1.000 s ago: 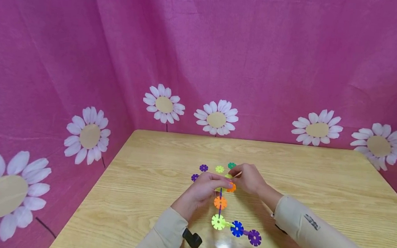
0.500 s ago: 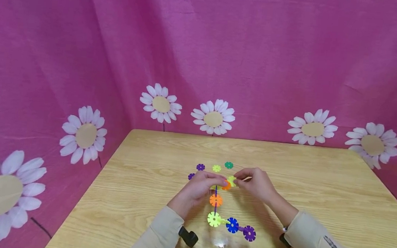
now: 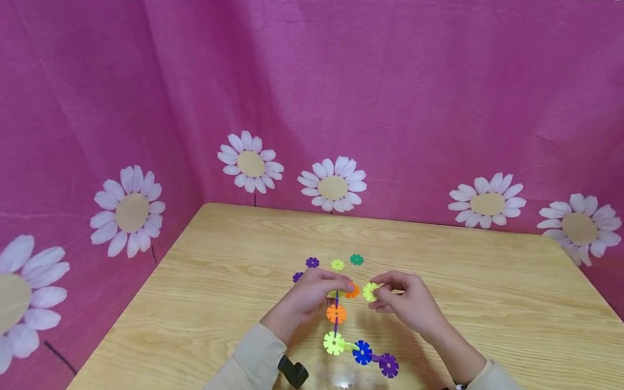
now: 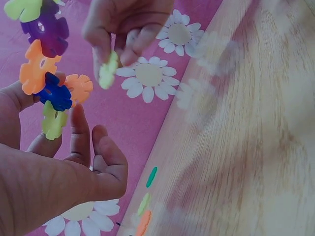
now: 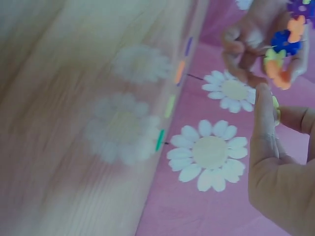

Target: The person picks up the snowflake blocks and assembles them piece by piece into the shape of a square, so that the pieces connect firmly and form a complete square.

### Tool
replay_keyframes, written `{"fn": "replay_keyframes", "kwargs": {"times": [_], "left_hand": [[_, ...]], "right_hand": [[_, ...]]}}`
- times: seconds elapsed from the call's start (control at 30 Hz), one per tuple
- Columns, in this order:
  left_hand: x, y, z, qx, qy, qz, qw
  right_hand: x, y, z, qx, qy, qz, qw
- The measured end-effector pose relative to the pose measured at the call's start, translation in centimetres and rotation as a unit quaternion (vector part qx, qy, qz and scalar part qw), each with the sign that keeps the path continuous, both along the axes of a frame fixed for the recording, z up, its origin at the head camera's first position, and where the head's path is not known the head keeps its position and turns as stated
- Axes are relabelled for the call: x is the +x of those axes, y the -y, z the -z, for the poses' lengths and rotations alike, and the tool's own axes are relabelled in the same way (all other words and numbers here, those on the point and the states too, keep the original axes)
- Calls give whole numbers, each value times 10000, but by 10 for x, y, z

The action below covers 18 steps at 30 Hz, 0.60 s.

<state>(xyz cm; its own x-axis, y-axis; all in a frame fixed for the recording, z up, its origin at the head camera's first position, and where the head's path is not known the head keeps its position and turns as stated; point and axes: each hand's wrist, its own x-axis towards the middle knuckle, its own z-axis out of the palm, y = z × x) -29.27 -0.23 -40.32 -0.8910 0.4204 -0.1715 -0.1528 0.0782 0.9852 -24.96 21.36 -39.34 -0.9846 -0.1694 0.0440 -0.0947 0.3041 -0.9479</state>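
Observation:
My left hand [image 3: 307, 292] grips the upper end of a chain of interlocking notched plastic discs, near an orange disc [image 3: 352, 290]. Below the fingers hang another orange disc [image 3: 336, 313] and a yellow-green disc [image 3: 333, 343]. From there the chain bends right to a blue disc [image 3: 362, 352] and a purple disc [image 3: 389, 365]. Between thumb and fingers, my right hand [image 3: 412, 303] pinches a single yellow-green disc [image 3: 370, 291], apart from the chain and just right of its orange end. In the left wrist view, a blue disc [image 4: 55, 92] joins the chain beside the left fingers.
On the wooden table [image 3: 217, 309], beyond the hands, lie loose discs: purple [image 3: 313, 262], yellow-green [image 3: 337, 264] and green [image 3: 356, 259]. Another purple disc [image 3: 298, 277] is partly behind the left hand. A loose orange disc [image 4: 143, 223] shows in the left wrist view. A pink daisy curtain [image 3: 405, 105] stands behind.
My right hand has drawn back from near the loose discs with the yellow-green disc, which now faces the camera beside the chain's orange end. The left hand holds the chain nearly still.

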Motion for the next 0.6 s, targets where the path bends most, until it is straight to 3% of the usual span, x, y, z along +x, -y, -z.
{"fn": "replay_keyframes", "kwargs": {"times": [0.2,0.6], "left_hand": [[0,1,0,61,2,58,10000],[2,1,1,129,-110,105,9998]], "right_hand": [[9,4,-8,-182,164,105,9996],[10,2,-12,-516,304,24,9982]]}}
